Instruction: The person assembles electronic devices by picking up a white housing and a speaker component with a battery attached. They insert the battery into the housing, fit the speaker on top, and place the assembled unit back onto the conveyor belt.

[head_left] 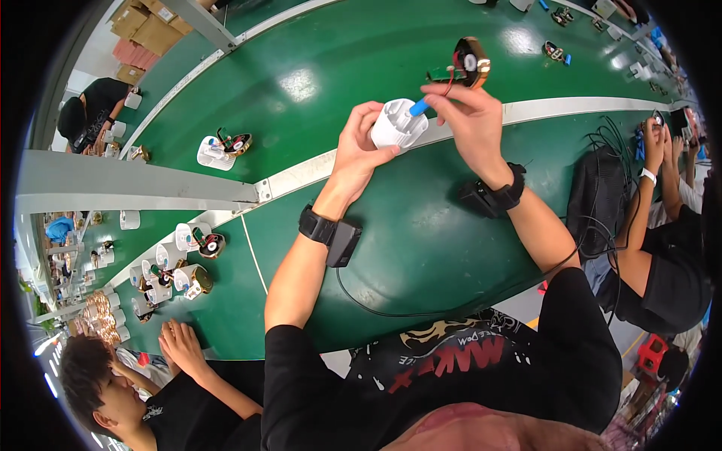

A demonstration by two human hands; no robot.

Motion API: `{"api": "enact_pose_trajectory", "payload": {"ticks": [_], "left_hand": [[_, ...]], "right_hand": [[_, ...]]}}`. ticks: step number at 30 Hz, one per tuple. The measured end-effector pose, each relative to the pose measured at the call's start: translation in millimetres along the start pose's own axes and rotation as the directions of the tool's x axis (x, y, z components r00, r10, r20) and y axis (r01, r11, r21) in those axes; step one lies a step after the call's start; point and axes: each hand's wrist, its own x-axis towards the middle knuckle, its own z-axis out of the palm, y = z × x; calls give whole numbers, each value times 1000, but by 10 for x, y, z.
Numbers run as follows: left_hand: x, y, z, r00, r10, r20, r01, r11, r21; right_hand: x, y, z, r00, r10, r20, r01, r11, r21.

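My left hand point(356, 143) is wrapped round a white plastic housing point(398, 126), its ribbed open end tilted up and to the right. My right hand point(472, 124) pinches a blue cylindrical battery point(418, 107) between its fingers. The battery's lower end is at the mouth of the housing; whether it touches the inside I cannot tell. Just above my right fingers sits a gold-rimmed round part point(472, 64) with a green circuit board point(445, 74). Red wires run from it toward my fingers.
A white housing point(215, 154) with a board lies on the green conveyor, left. Several housings with parts stand near a metal post point(143, 184). A co-worker's hand point(183, 347) rests on the table's left. A black bag point(598, 188) with cables lies right, near another person.
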Motion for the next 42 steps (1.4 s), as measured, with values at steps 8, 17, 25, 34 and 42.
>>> {"api": "enact_pose_trajectory", "payload": {"ticks": [8, 17, 25, 34, 42], "left_hand": [[-57, 23, 87, 1000, -16, 24, 13, 991, 135], [-50, -53, 102, 998, 47, 43, -54, 977, 206], [-22, -28, 100, 998, 56, 22, -59, 978, 199], [-50, -53, 50, 997, 50, 62, -64, 966, 252], [32, -86, -153, 945, 301, -130, -162, 772, 615]], "right_hand": [[44, 87, -122, 961, -206, 183, 247, 939, -238], [28, 147, -146, 932, -159, 327, 281, 886, -368], [98, 104, -247, 848, 22, 529, 211, 903, -375], [-14, 100, -255, 724, 233, 650, -155, 972, -175], [205, 63, -518, 779, 229, 584, -24, 941, -337]]}}
